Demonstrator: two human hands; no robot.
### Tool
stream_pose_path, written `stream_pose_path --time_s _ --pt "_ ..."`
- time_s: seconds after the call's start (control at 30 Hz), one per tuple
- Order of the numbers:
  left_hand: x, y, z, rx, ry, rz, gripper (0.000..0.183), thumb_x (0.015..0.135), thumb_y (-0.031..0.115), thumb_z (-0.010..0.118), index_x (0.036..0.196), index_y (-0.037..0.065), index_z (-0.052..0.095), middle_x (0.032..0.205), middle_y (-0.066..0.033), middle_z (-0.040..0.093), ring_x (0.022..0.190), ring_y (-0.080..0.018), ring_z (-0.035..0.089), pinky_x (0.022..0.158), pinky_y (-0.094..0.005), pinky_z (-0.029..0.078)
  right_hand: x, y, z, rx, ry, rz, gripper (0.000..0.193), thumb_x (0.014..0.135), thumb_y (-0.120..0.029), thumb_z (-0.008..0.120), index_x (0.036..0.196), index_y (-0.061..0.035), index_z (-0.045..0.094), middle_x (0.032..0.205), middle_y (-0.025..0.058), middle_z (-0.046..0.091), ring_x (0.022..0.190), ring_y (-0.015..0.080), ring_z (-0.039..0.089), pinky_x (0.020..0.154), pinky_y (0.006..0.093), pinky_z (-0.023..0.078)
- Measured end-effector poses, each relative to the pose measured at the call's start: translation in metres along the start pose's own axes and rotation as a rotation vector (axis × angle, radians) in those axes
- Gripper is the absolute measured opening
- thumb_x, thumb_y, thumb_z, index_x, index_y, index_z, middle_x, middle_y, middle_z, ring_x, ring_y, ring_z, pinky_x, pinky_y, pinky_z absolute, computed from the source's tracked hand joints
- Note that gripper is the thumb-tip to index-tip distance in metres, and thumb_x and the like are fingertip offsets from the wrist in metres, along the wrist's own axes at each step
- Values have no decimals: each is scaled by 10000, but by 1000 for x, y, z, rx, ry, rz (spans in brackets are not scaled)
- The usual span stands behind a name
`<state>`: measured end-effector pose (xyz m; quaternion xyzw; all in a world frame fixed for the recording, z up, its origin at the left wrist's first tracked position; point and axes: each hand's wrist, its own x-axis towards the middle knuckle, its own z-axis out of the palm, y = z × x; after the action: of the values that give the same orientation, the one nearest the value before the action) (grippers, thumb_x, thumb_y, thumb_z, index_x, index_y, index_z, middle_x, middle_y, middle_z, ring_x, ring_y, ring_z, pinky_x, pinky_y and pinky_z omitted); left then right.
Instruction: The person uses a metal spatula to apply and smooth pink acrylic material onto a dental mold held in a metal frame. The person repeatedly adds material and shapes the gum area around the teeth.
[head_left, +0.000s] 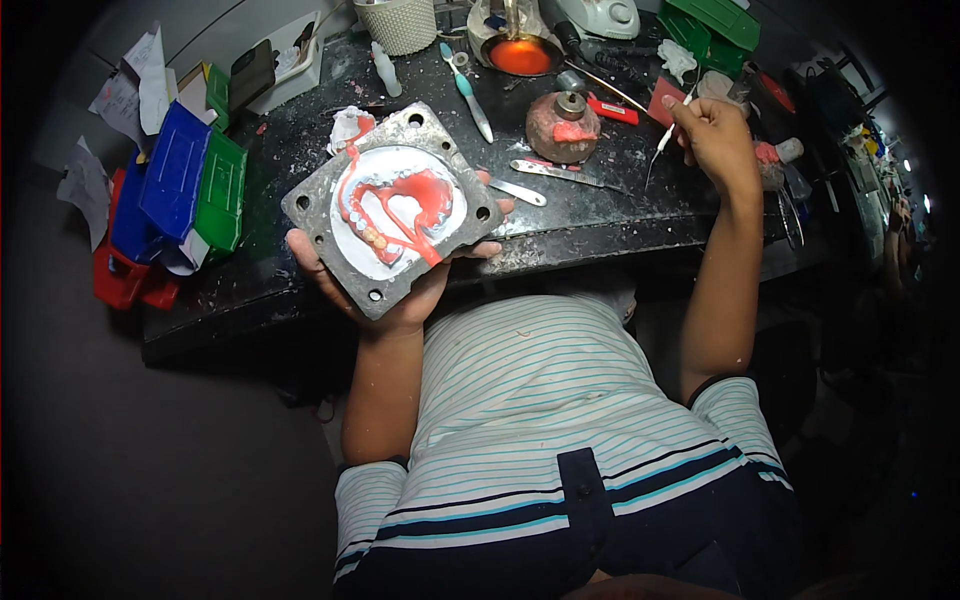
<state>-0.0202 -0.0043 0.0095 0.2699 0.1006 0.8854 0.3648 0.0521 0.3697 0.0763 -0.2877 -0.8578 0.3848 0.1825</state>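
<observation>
My left hand (424, 298) gripped the mould (393, 210) over the bench edge (590, 229), room at three; my right hand (722, 140) pinched the tool (662, 148), slanted one-to-seven, tip low.

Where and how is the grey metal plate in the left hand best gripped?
Probably by its outer edges, from below, as the left hand has it: supported underneath, digits at opposite sides. The metal plate is broad and squarish, and its upper side carries white plaster, red material and teeth, better left untouched.
</observation>
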Motion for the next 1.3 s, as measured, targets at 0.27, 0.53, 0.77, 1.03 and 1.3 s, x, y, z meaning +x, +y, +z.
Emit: stream_pose_path --time_s 0.27,0.53,0.77,1.03,1.3 --pt "6 -7 15 41 240 134 1259 718 917 611 1641 176 183 1533 -444 302 1419 -705 192 1105 -854 146 -35 -21 10 -357 117 -105 355 889 -294 810 813 31 690 645 58 641 578 128 580 599 328 470" --pt "-4 -1 4 51 80 35 1135 804 899 510 1645 205 195 1635 -248 287 1453 -585 297 1003 -843 361 -85 -36 47 -167 -231 -366 243 829 -91 824 1036 12 749 964 185 739 870 318 728 799 372 549" --pt "0 0 8 -10 353 54 1199 800 926 455 1643 142 119 1541 -462 215 1212 -641 515 474 -439 604 -84 -32 45 -208 -289 -419 144 845 9 750 968 27 677 880 168 674 842 342 668 775 421 508" --pt "6 10 -40 -369 -482 -284 1264 760 945 507 1639 105 161 1578 -317 345 1362 -648 382 1027 -834 345 -102 -34 33 -101 -295 -547 93 900 52 662 982 21 632 908 153 648 853 301 644 762 391 493" --pt "11 4 -11 -412 -150 -401 1398 653 826 771 1653 334 -73 1674 -313 -118 1435 -710 120 974 -917 257 -104 -36 23 776 -442 -406 132 1026 -130 668 1044 -7 625 902 1 615 808 74 571 721 227 465"
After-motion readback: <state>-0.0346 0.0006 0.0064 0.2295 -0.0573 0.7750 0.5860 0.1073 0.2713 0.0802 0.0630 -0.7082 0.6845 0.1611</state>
